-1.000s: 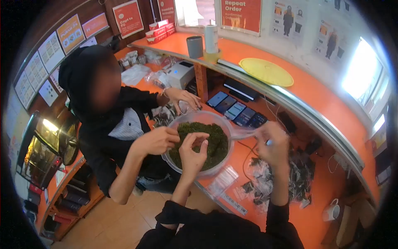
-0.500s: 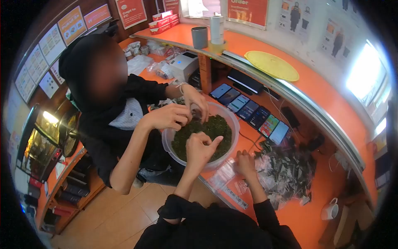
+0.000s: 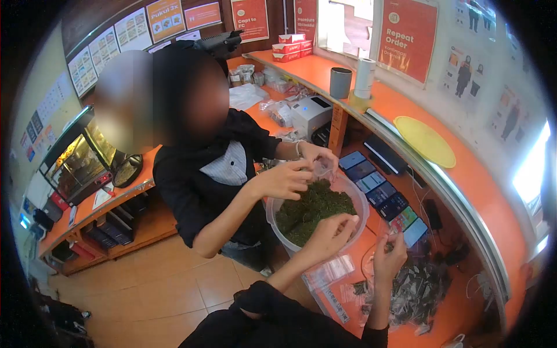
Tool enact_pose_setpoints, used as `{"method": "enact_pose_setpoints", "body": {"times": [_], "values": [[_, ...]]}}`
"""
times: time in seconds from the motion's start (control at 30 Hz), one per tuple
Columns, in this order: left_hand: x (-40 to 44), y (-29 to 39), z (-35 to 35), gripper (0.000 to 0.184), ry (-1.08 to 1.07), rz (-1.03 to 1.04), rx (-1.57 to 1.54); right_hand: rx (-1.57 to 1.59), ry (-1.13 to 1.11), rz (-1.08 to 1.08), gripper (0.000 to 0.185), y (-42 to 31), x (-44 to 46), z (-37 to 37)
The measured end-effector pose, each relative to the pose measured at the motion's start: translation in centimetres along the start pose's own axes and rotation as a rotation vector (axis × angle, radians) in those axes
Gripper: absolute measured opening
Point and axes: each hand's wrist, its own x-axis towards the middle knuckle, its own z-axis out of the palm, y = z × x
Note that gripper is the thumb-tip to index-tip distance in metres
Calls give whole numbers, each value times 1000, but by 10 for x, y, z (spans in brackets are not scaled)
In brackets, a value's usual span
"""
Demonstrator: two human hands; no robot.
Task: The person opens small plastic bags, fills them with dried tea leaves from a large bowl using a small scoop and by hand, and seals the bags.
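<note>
My left hand [image 3: 331, 239] is over the near rim of a clear plastic tub [image 3: 361, 203] of chopped dark green leaves [image 3: 316, 210]. Its fingertips are drawn together; whatever they hold is too small to make out. To the right of the tub, my right hand [image 3: 390, 256] is raised, thumb and fingers pinching what looks like a small clear plastic bag, only faintly visible. Below it lies a pile of small clear bags with dark green contents [image 3: 418, 293]. Flat clear bags [image 3: 332, 271] rest on the orange counter between my forearms.
Across the tub, a co-worker in black [image 3: 191, 151] holds a clear bag [image 3: 324, 168] over the leaves with both hands. Several phones [image 3: 380, 194] lie in a row behind the tub. A printer [image 3: 311, 113] and yellow lid [image 3: 425, 141] are farther back.
My right hand has lifted from the flat bags on the counter and is now up beside the phones. My left hand's fingers have drawn together over the tub. The view has turned left.
</note>
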Motion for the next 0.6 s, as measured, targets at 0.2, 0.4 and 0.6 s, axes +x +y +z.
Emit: {"method": "enact_pose_setpoints", "body": {"times": [0.2,0.4,0.6], "values": [[18,-17,13,27,77,148,-291,-53,-43,-719,10,-64,-13,6],[16,-17,6,11,115,210,-120,229,-3,-658,15,-79,2,-13],[2,-1,5,9,117,427,149,449,-246,-293,13,-56,12,-30]]}}
